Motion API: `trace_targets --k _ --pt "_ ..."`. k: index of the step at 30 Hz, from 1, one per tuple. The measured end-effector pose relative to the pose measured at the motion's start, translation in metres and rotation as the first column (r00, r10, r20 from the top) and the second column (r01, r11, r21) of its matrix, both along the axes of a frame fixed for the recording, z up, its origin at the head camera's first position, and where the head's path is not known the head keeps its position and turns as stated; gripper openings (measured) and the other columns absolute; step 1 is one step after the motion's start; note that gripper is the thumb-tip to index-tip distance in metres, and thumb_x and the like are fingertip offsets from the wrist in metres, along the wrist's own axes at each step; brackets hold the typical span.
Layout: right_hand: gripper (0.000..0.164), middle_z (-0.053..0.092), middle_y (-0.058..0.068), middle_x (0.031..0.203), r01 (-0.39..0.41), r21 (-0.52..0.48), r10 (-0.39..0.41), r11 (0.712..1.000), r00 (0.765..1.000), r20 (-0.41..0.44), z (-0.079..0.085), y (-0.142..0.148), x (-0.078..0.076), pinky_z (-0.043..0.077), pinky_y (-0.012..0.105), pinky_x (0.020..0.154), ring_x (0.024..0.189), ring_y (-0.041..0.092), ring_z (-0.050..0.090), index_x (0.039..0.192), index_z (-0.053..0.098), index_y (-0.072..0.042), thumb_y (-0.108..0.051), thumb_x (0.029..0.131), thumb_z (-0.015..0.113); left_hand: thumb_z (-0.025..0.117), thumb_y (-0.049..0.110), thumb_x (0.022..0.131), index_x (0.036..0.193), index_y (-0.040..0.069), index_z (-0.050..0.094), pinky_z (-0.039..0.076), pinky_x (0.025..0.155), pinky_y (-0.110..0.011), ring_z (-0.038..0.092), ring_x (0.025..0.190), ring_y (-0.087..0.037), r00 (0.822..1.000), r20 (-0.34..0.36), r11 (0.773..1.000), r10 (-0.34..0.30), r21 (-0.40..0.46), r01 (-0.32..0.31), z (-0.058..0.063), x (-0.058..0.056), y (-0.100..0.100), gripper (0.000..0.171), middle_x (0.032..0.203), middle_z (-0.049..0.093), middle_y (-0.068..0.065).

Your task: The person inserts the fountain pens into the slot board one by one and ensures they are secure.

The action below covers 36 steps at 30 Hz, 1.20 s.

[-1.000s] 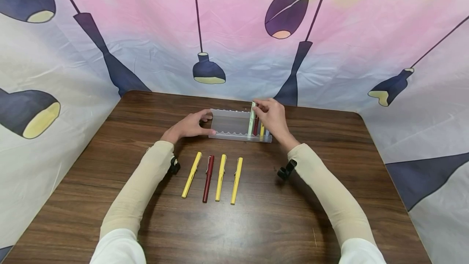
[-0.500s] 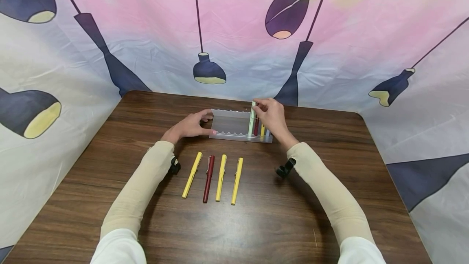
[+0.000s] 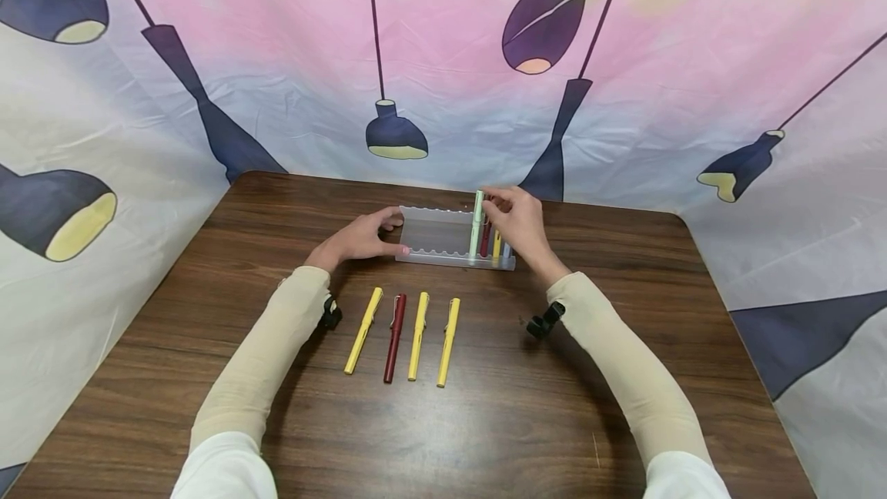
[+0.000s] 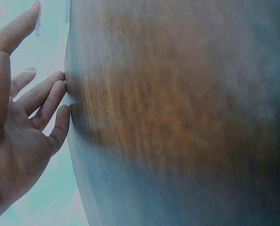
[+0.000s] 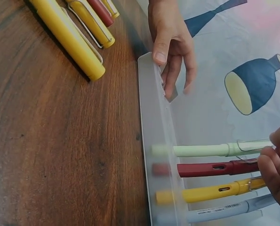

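Note:
A clear plastic pen rack (image 3: 436, 231) with notched edges stands toward the far side of the table. My left hand (image 3: 360, 237) holds its left end, thumb on the front corner and fingers behind. At the rack's right part, my right hand (image 3: 521, 222) pinches the upper, capped end of a light green pen (image 3: 475, 233) resting in a slot. Beside that pen, in the right wrist view, a dark red pen (image 5: 201, 169), a yellow pen (image 5: 210, 192) and a pale blue-grey pen (image 5: 220, 213) lie in neighbouring slots. The right hand partly hides their upper ends.
In front of the rack, a yellow pen (image 3: 363, 331), a dark red pen (image 3: 394, 339) and two more yellow pens lie in a row on the brown wooden table (image 3: 527, 422). A fabric backdrop (image 3: 457, 129) printed with lamps hangs behind the table.
My right hand has shifted very slightly to the right at the top of the light green pen. The left hand, the rack and the pens on the table have stayed put.

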State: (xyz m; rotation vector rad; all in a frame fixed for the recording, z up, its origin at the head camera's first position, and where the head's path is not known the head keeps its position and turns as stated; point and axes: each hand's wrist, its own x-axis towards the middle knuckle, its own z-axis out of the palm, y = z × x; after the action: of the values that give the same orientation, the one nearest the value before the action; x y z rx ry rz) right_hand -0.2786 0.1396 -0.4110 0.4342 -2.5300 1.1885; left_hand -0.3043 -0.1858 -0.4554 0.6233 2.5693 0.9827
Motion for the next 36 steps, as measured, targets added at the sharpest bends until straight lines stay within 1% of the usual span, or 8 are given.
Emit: trace_targets --k 4,7,13,19,22,28,32,36 --pt "0.028 0.071 0.006 0.095 -0.014 -0.043 0.015 0.999 1.000 0.021 0.002 0.004 0.006 0.045 0.033 0.057 0.069 0.020 0.061 0.126 0.075 -0.014 -0.024 0.101 0.067 0.080 0.049 0.087 0.161 0.010 0.028 0.038 0.117 -0.053 0.046 0.142 -0.032 1.000 0.000 1.000 0.003 -0.002 -0.003 0.001 0.001 0.000 0.098 0.155 0.048 -0.013" --pt "0.030 0.073 0.003 0.096 -0.018 -0.068 0.022 0.997 0.998 0.056 0.004 0.006 0.011 0.046 0.032 0.054 0.068 0.019 0.063 0.127 0.075 -0.017 -0.030 0.102 0.066 0.080 0.048 0.088 0.161 0.010 0.028 0.038 0.117 -0.053 0.045 0.142 -0.032 1.000 0.001 1.000 0.003 -0.003 -0.003 0.001 0.001 -0.001 0.097 0.155 0.048 -0.013" --pt "0.034 0.075 0.003 0.099 -0.027 -0.106 0.038 0.994 0.994 0.106 0.005 0.008 0.024 0.053 0.033 0.060 0.078 0.020 0.071 0.127 0.074 -0.014 -0.034 0.100 0.069 0.079 0.048 0.088 0.161 0.011 0.028 0.037 0.117 -0.053 0.045 0.142 -0.032 1.000 0.005 1.000 0.002 -0.012 -0.002 0.001 0.000 0.000 0.097 0.156 0.047 -0.013" --pt "0.035 0.075 0.003 0.096 -0.047 -0.104 0.058 0.993 0.993 0.103 0.004 0.007 0.042 0.054 0.035 0.061 0.075 0.017 0.069 0.125 0.075 -0.010 -0.032 0.097 0.073 0.079 0.050 0.088 0.162 0.011 0.027 0.037 0.117 -0.053 0.045 0.142 -0.031 1.000 0.006 1.000 0.000 -0.012 0.000 -0.001 -0.002 0.000 0.098 0.155 0.048 -0.012" --pt "0.034 0.075 0.002 0.094 -0.053 -0.106 0.064 0.993 0.992 0.110 0.002 0.005 0.051 0.053 0.034 0.060 0.074 0.017 0.069 0.122 0.075 -0.009 -0.031 0.096 0.074 0.079 0.050 0.088 0.161 0.010 0.028 0.037 0.117 -0.054 0.046 0.142 -0.032 1.000 0.002 1.000 0.001 -0.015 -0.001 -0.001 -0.001 0.000 0.098 0.155 0.048 -0.013" --pt "0.033 0.075 0.001 0.090 -0.051 -0.106 0.067 0.993 0.986 0.151 -0.001 0.000 0.069 0.053 0.027 0.059 0.073 0.016 0.068 0.119 0.077 -0.008 -0.029 0.093 0.077 0.079 0.049 0.088 0.161 0.010 0.028 0.037 0.117 -0.055 0.046 0.142 -0.032 1.000 -0.001 1.000 0.001 -0.016 -0.001 -0.001 -0.001 0.001 0.098 0.154 0.048 -0.013" --pt "0.036 0.075 0.002 0.092 -0.060 -0.118 0.082 0.991 0.978 0.193 -0.007 -0.004 0.081 0.055 0.027 0.061 0.074 0.016 0.070 0.120 0.076 -0.008 -0.030 0.092 0.079 0.079 0.050 0.088 0.161 0.009 0.027 0.037 0.117 -0.055 0.046 0.142 -0.032 1.000 -0.001 1.000 -0.001 -0.018 0.001 -0.001 -0.001 0.001 0.099 0.154 0.048 -0.014" --pt "0.039 0.076 0.001 0.095 -0.082 -0.105 0.104 0.991 0.969 0.225 -0.017 -0.008 0.090 0.058 0.029 0.064 0.076 0.013 0.071 0.122 0.076 -0.009 -0.033 0.091 0.080 0.080 0.050 0.087 0.161 0.008 0.027 0.037 0.117 -0.055 0.046 0.142 -0.033 1.000 0.001 1.000 -0.002 -0.011 0.002 -0.001 -0.002 0.001 0.100 0.154 0.048 -0.014"
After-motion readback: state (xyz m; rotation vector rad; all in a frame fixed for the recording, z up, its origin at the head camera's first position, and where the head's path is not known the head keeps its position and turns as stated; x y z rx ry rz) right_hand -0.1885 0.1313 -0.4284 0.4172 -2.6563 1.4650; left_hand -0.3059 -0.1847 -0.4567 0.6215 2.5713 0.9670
